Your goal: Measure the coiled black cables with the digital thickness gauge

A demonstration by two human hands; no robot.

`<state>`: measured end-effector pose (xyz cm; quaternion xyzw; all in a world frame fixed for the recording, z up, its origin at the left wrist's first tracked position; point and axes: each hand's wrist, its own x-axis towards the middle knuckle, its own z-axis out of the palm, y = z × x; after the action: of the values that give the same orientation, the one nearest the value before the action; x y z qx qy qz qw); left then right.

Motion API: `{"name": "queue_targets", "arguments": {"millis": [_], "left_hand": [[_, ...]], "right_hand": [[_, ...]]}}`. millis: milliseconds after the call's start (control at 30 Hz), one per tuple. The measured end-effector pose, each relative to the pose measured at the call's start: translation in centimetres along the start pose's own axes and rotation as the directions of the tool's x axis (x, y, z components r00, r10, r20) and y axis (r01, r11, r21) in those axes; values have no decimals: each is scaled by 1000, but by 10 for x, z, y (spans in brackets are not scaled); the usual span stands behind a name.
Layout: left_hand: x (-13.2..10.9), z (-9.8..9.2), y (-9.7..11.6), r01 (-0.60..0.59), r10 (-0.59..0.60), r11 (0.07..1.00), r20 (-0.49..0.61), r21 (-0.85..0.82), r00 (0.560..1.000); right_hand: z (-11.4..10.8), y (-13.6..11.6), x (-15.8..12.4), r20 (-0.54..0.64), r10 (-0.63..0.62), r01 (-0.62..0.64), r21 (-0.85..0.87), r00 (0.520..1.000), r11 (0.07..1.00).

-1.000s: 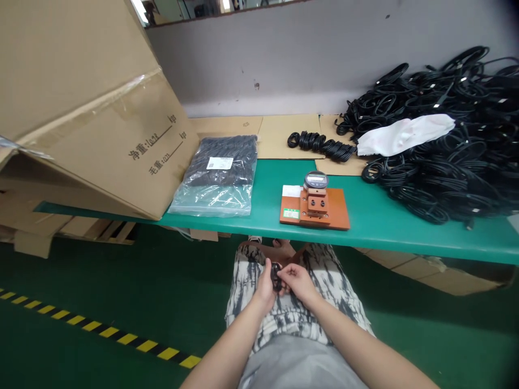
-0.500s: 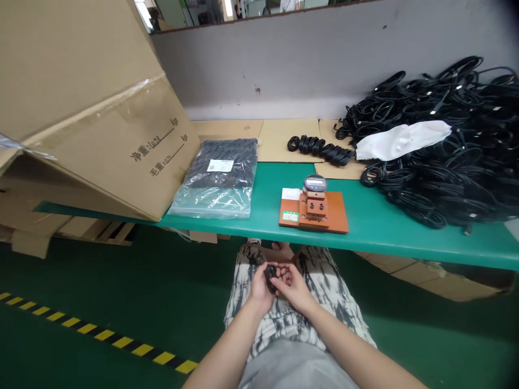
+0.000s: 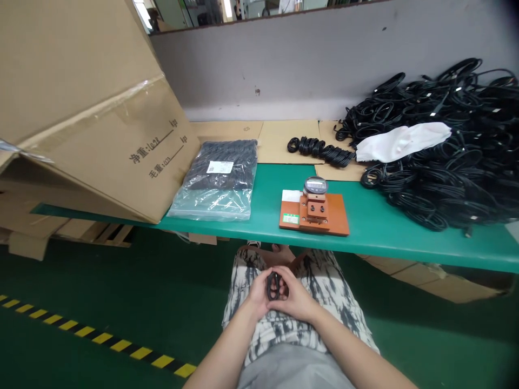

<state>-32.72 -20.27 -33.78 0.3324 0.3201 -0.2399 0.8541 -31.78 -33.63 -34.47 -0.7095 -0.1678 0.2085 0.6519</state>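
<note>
Between my two hands, low over my lap, is a small coil of black cable point(image 3: 270, 287). My left hand point(image 3: 258, 290) is closed around its left side. From the right, my right hand point(image 3: 295, 294) curls over the coil, thumb below and fingers at the top and through the ring. On the green bench ahead lies an orange-brown gauge fixture point(image 3: 336, 214) with a round digital dial point(image 3: 315, 185). To its left is a clear plastic bag point(image 3: 221, 202) filled with coiled black cables and bearing a white label.
A big heap of black cables point(image 3: 433, 183) covers the bench's right side, with a white glove-like cloth point(image 3: 403, 141) on it. A row of coiled cables point(image 3: 320, 149) lies on cardboard point(image 3: 290, 127). A large carton point(image 3: 133, 124) leans at the left. The green bench's front edge point(image 3: 389, 254) crosses above my knees.
My right thumb has moved from the coil's face to below it, and the right fingers now wrap its top. The ring faces up more openly. Things on the bench stay put.
</note>
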Motion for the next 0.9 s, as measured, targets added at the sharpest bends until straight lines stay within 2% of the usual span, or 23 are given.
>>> {"name": "queue_targets", "arguments": {"millis": [133,233,333,433,567,667,767,900], "left_hand": [[-7,3,-3,-56,52,995,56,82,997],[-5,4,-11,-179,171,970,56,167,984],[1,2,-18,-331,341,901,15,281,940],[1,2,-19,-424,448,811,38,403,893],[-10,8,-18,-490,478,700,168,520,862],[-17,10,-18,-526,483,624,245,577,841],[-19,9,-19,-532,493,605,246,593,834],[-18,10,-20,-530,504,632,219,566,835]], "right_hand": [[-3,4,-2,-91,84,-74,111,992,991],[-6,10,0,-151,159,-121,234,976,965],[-10,12,6,-206,197,-117,346,959,931],[-15,13,10,-263,239,-121,396,935,910],[-20,10,8,-336,260,-138,346,905,928],[-19,5,4,-351,229,-134,276,908,952],[-15,1,0,-323,215,-138,245,922,960],[-12,2,-2,-217,243,-171,306,945,937]]}}
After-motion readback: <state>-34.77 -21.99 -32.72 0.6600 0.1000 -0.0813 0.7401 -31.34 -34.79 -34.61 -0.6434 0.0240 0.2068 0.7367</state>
